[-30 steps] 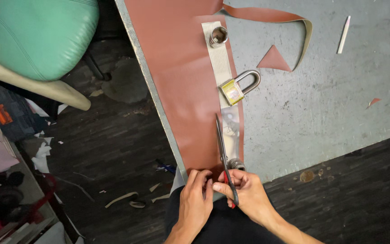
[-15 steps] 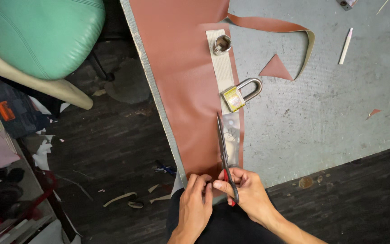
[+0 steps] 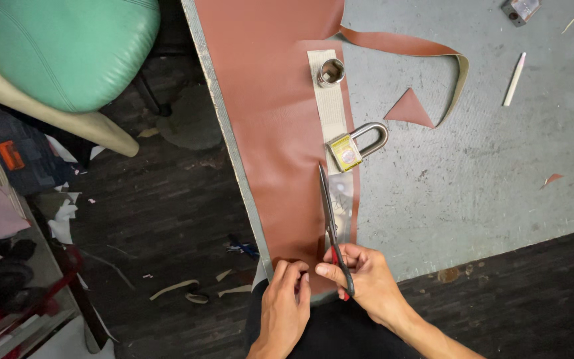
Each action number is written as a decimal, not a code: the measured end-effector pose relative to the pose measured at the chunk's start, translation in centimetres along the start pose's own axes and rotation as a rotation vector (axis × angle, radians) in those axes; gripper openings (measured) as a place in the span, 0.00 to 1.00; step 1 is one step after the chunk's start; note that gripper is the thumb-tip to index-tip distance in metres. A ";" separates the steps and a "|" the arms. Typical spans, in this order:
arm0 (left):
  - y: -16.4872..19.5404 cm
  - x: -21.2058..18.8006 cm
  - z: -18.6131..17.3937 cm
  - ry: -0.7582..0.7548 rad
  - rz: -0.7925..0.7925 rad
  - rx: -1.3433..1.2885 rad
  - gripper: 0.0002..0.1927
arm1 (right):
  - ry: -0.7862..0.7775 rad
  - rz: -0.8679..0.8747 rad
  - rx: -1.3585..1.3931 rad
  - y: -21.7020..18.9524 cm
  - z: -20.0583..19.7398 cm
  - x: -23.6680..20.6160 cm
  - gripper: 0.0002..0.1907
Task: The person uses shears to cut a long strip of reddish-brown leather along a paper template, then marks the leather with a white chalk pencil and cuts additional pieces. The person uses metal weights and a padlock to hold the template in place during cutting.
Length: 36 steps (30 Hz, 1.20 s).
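A green padded chair (image 3: pixel 61 50) sits at ten o'clock. The left hand (image 3: pixel 286 307) pinches the near edge of the brown leather sheet (image 3: pixel 267 119) on the grey table (image 3: pixel 473 179). The right hand (image 3: pixel 367 282), beside it, grips scissors (image 3: pixel 330 219) pointing to twelve o'clock along a pale template strip (image 3: pixel 330 106). A socket (image 3: pixel 331 72) and padlock (image 3: pixel 357 146) weigh down the strip ahead of the blades.

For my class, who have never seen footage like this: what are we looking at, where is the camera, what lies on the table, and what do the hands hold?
The view comes from a camera worn on a person's head, looking down at their own two bare hands. The right hand holds scissors, blades pointing away along a brown leather-like sheet. The left hand pinches the sheet's near edge. The sheet lies on a grey table. On it rests a pale strip, weighted by a metal socket and a padlock. A brown triangular scrap lies nearby.
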<state>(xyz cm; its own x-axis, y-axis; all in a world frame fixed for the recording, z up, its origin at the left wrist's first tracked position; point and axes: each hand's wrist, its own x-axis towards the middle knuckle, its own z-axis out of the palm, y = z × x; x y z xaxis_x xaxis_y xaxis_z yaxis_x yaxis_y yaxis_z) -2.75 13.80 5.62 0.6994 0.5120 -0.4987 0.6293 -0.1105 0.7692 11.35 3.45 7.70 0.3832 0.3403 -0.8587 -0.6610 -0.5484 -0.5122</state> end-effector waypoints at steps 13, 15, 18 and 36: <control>0.1 0.0 0.3 0.045 0.019 0.000 0.07 | -0.050 -0.043 -0.045 -1.2 -0.9 1.4 0.15; 0.1 0.0 0.4 0.000 -0.058 0.010 0.07 | -0.054 -0.038 -0.047 -1.1 -0.9 1.5 0.15; 0.1 0.0 0.5 0.048 -0.009 0.022 0.07 | -0.060 -0.037 -0.032 -1.4 -1.0 2.0 0.15; -0.6 -0.1 1.4 0.083 -0.055 -0.001 0.06 | -0.062 -0.116 -0.116 -2.6 -1.5 5.2 0.15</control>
<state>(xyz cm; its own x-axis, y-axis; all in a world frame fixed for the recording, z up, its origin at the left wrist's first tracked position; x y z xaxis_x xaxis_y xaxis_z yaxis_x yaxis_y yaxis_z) -2.70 12.65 4.70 0.6334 0.5857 -0.5057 0.6656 -0.0792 0.7421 16.03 5.54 4.53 0.4094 0.4507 -0.7932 -0.5343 -0.5863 -0.6089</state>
